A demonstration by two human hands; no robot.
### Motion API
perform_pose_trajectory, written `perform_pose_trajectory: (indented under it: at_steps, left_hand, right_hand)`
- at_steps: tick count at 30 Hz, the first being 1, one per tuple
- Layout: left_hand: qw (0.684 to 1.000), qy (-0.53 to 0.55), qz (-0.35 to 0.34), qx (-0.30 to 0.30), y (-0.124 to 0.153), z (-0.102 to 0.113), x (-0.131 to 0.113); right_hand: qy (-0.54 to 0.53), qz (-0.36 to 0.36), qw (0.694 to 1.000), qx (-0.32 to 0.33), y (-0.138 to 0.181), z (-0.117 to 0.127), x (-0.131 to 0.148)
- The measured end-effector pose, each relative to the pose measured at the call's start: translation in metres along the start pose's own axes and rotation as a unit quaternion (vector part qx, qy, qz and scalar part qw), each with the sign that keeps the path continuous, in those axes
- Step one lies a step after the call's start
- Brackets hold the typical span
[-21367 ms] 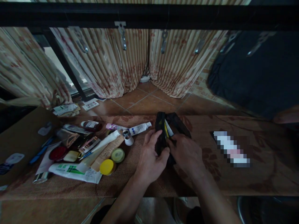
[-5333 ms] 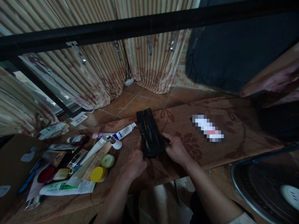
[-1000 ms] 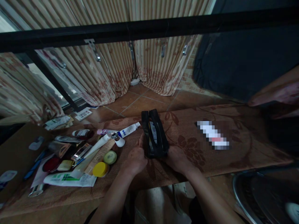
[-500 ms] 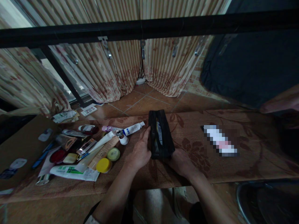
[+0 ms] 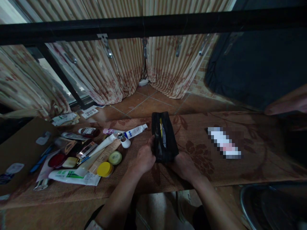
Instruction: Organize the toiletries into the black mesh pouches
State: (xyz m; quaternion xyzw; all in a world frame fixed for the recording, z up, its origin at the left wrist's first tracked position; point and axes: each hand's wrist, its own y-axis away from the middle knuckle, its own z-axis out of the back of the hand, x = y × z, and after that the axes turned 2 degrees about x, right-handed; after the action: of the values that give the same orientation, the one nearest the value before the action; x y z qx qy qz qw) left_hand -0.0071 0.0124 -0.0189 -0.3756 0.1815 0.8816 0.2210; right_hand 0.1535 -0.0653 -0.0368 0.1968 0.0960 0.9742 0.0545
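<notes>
A black zip pouch [image 5: 170, 137] stands on the cloth-covered bench in front of me, its top slot parted. Something yellow and pale shows inside the slot. My left hand [image 5: 145, 156] grips the pouch's left side with its fingers curled against the wall. At the near right corner, my right hand [image 5: 183, 166] holds the pouch from below, most of its fingers hidden under it. Left of my left hand lie a white and blue tube [image 5: 136, 131], a small white bottle with a silver top [image 5: 125, 141], a yellow-lidded jar [image 5: 105, 169] and a pale green jar [image 5: 115, 157].
More tubes and jars, among them a white and green tube [image 5: 72, 176], spread toward a cardboard box [image 5: 24, 150] at the left. A pixelated flat object [image 5: 224, 142] lies on the bench cloth [image 5: 192, 127] at right. Another person's arm [image 5: 287, 101] reaches in at the right edge.
The fingers of my left hand have curled in along the pouch's side. More yellow shows in its opening. The whole view has shifted slightly; the other items lie as before.
</notes>
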Motion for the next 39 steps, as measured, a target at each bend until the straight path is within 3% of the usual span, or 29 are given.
perform_pose_trajectory:
  at_steps: [6,15,39]
  left_hand:
    - [0.999,-0.041,-0.017,0.029,0.003,-0.002,0.007]
    - [0.989,-0.123,0.015,0.077,0.019,0.003,-0.006]
    - [0.992,-0.114,0.008,0.057,0.021,-0.006,-0.002]
  right_hand:
    - [0.002,0.009,1.000,0.000,0.001,0.004,0.002]
    - [0.011,0.003,1.000,0.000,0.000,0.000,0.001]
    - [0.019,0.016,1.000,-0.001,-0.003,-0.003,-0.001]
